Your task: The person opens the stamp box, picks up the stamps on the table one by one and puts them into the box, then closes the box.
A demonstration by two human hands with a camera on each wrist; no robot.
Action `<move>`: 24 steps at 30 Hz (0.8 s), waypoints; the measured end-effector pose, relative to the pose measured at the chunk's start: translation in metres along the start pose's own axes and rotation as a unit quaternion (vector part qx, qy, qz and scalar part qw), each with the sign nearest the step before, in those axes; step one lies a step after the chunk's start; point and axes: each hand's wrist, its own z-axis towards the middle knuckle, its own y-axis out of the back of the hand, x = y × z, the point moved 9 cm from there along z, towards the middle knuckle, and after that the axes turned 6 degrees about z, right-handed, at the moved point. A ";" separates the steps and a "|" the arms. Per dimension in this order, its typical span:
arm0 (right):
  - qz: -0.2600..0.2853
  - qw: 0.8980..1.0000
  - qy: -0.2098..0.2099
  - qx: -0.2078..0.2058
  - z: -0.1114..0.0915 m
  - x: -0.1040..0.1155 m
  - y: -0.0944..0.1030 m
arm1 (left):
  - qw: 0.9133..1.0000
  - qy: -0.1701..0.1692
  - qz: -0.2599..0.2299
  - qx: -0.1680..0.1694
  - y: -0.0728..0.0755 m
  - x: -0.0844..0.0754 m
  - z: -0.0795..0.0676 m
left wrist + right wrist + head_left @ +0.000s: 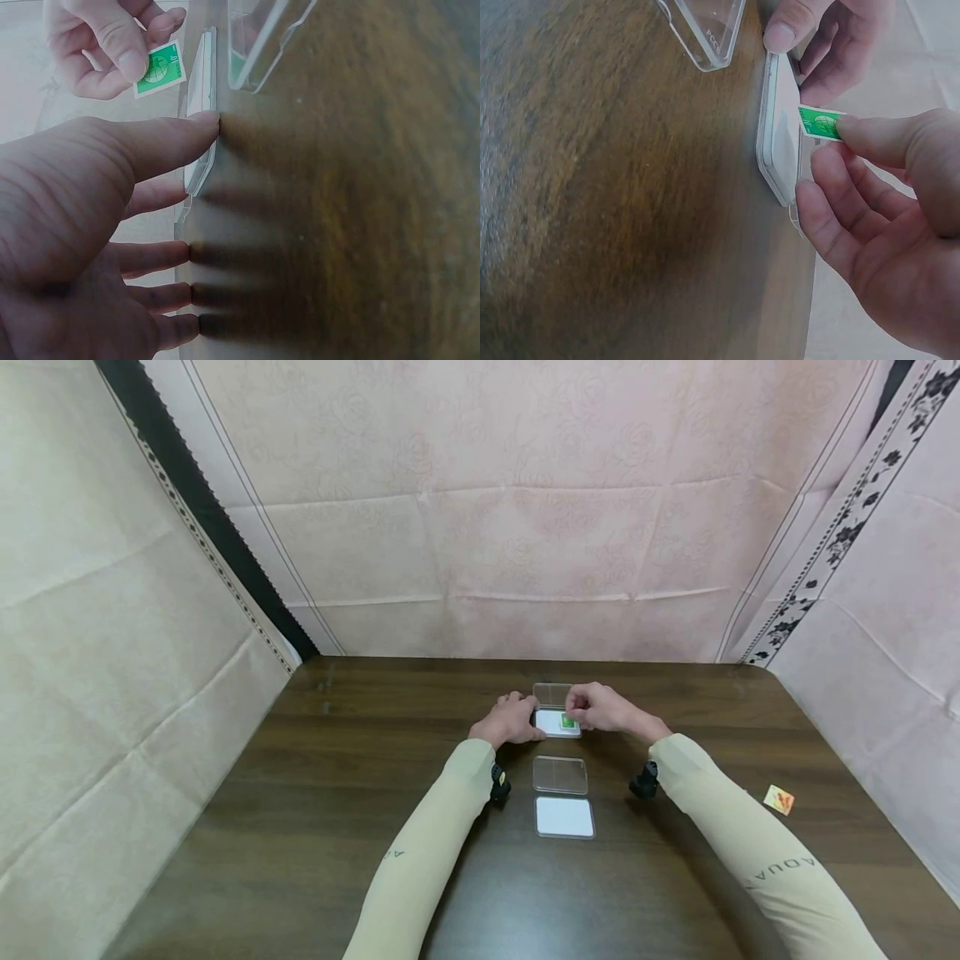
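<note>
My right hand [602, 707] pinches a small green stamp [823, 123] with a white border, printed with a globe, between thumb and forefinger. The stamp hangs over the white bed of the farther clear plastic case [547, 722], tilted in the right wrist view; whether its edge touches the bed I cannot tell. At that case's left side rests my left hand [510, 720], its fingers spread fairly straight and the tips down on the table. Its thumb [169, 145] touches the case's near edge. The case's clear lid [551, 694] lies folded back behind it.
Closer to me lies a second open case, its white bed [564, 817] in front and its clear lid [560, 775] behind. A small orange-and-white stamp-like square [779, 800] lies at the right, beside my sleeve. Pale cloth [510, 543] hangs around the brown wooden table [322, 827].
</note>
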 end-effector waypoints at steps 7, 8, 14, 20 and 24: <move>0.005 1.000 -0.011 0.008 0.003 -0.007 -0.004 | 1.000 -0.003 0.000 -0.001 -0.001 0.001 0.001; 0.004 1.000 -0.011 0.009 0.003 -0.007 -0.004 | 1.000 -0.002 0.000 -0.001 -0.001 0.001 0.000; -0.001 1.000 -0.016 0.005 0.006 -0.011 -0.005 | 1.000 0.005 -0.005 0.001 0.000 0.002 -0.001; -0.004 1.000 -0.024 -0.002 0.007 -0.014 -0.005 | 1.000 0.006 -0.004 0.002 0.000 0.002 -0.002; -0.008 0.999 -0.031 -0.005 0.008 -0.016 -0.005 | 1.000 0.004 -0.009 0.003 0.001 0.001 -0.003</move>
